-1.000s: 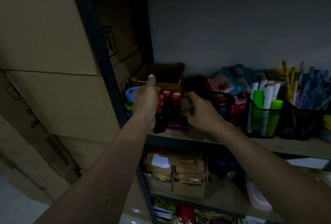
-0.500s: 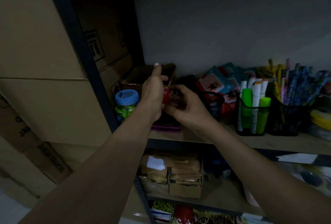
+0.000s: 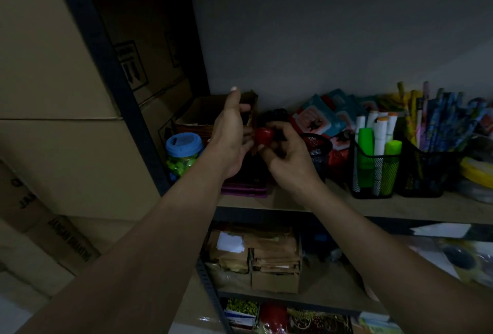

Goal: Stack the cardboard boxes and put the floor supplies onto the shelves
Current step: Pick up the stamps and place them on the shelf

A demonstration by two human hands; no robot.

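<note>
Bottle, red-capped, sits just right of blue-lidded jar, over the shelf board. Right hand: grip clamped round its top. Left hand: grip apart, thumb up, straight fingers touching the cap.

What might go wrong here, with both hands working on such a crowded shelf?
The right hand pinches the small red cap by fingertips only; it might slip and drop. The shelf is crowded, so a wrist could knock the blue-lidded jar or the mesh pen holder. The dim light makes a misjudged placement likelier.
</note>
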